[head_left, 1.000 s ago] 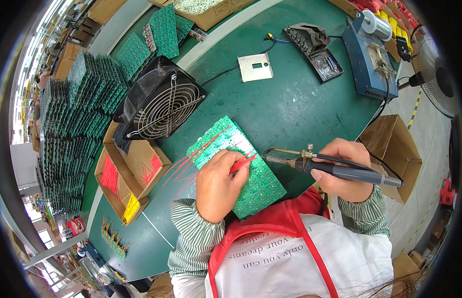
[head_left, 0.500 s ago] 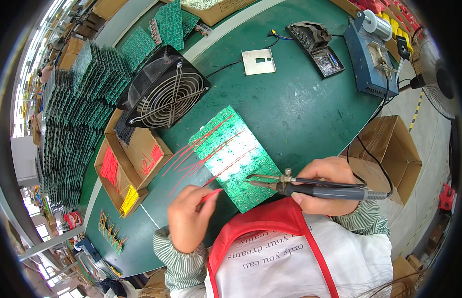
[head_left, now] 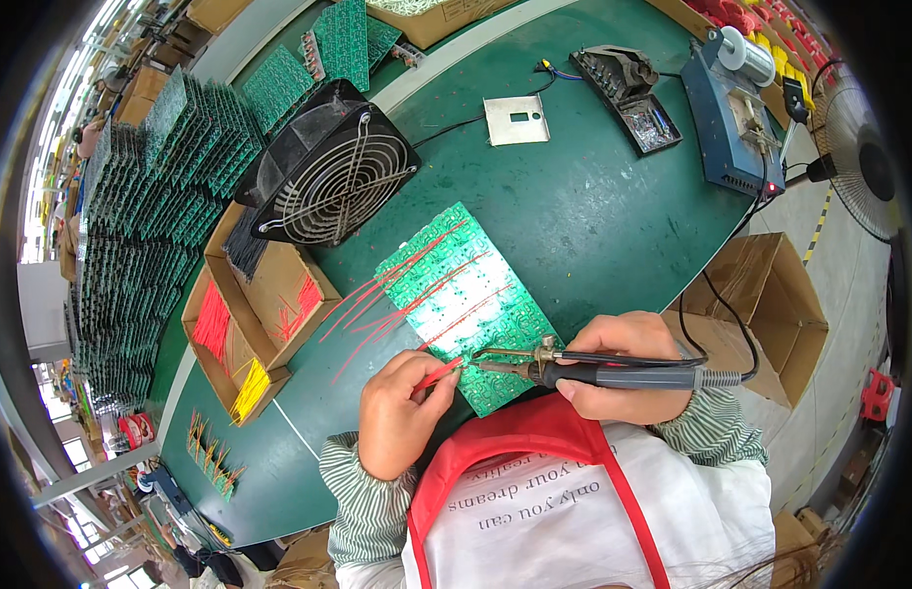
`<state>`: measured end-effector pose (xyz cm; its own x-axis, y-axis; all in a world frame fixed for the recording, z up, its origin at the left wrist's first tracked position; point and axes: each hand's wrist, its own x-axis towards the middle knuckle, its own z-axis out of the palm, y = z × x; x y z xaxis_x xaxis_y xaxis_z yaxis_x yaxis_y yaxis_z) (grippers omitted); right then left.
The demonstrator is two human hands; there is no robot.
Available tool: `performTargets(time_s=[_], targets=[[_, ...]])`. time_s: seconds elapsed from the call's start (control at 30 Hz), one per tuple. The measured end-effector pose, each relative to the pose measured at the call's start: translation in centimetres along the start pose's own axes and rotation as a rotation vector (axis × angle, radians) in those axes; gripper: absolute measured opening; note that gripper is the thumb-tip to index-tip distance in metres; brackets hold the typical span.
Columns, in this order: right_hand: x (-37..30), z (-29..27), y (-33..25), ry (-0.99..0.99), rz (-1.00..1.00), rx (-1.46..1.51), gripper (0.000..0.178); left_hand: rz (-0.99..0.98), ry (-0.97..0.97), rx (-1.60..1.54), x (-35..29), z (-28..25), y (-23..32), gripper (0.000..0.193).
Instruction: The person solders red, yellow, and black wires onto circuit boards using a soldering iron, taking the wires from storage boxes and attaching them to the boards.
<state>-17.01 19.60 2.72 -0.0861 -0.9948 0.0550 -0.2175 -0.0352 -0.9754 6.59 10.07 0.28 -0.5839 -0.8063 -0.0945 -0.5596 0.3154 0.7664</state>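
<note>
Left hand [head_left: 402,417] pinches thin red wires [head_left: 438,375] at green board [head_left: 473,304]; right hand [head_left: 625,361] grips slim grey iron [head_left: 637,377], tip near wire ends. Board rests on smooth worktop [head_left: 603,231]. Behind: boxy black fan [head_left: 304,137], round metal grille [head_left: 340,187].

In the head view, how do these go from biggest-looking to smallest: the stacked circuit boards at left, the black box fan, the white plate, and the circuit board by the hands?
1. Stacked circuit boards
2. Black box fan and circuit board by the hands: too alike to rank
3. White plate
</note>
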Motion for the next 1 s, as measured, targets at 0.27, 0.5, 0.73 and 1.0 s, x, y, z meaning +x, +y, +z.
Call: performTargets(time_s=[0.27, 0.5, 0.73, 1.0], targets=[[0.4, -0.1, 0.2, -0.020, 0.016, -0.010, 0.015, -0.008, -0.028, 0.029, 0.3, -0.3, 0.3, 0.010], [0.3, -0.6, -0.2, 0.019, -0.028, -0.050, 0.016, 0.003, -0.038, 0.034, 0.4, -0.4, 0.3, 0.010], [-0.4, -1.1, 0.0, 0.030, -0.029, -0.042, 0.017, -0.083, 0.302, 0.313, -0.4, -4.0, -0.6, 0.008], [-1.2, -1.5, 0.4, 0.092, -0.048, -0.100, 0.017, 0.024, 0.102, 0.059, 0.0, 0.1, 1.3, 0.009]])
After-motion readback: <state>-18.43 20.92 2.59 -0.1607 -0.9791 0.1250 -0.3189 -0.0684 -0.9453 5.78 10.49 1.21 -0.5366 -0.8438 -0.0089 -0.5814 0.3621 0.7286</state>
